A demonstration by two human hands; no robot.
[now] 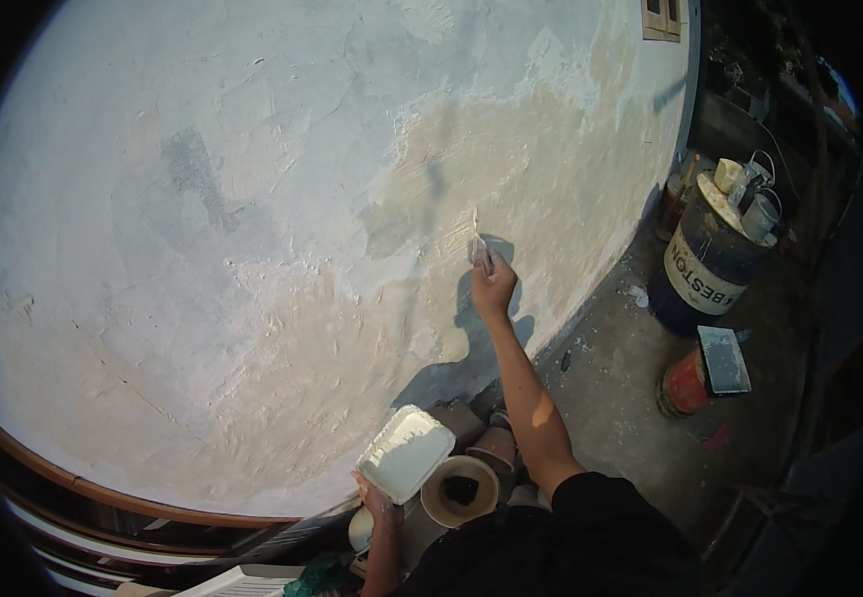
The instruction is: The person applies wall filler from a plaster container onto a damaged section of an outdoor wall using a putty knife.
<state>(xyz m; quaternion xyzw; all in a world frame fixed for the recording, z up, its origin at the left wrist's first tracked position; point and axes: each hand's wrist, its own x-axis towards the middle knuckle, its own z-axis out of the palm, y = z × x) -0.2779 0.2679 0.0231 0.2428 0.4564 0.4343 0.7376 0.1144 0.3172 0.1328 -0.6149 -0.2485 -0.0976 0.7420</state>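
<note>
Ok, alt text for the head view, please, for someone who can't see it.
A person's right hand holds a thin tool at a patchy wall; the left hand holds a tray of white paste. A drum and a red bucket stand at right.

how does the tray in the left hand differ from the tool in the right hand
The tray is broad and roughly rectangular, while the tool looks narrow from this angle. The left hand holds the tray low in the view; the right hand holds the tool higher, up at the wall. Both are hand-held and show pale material.
</note>
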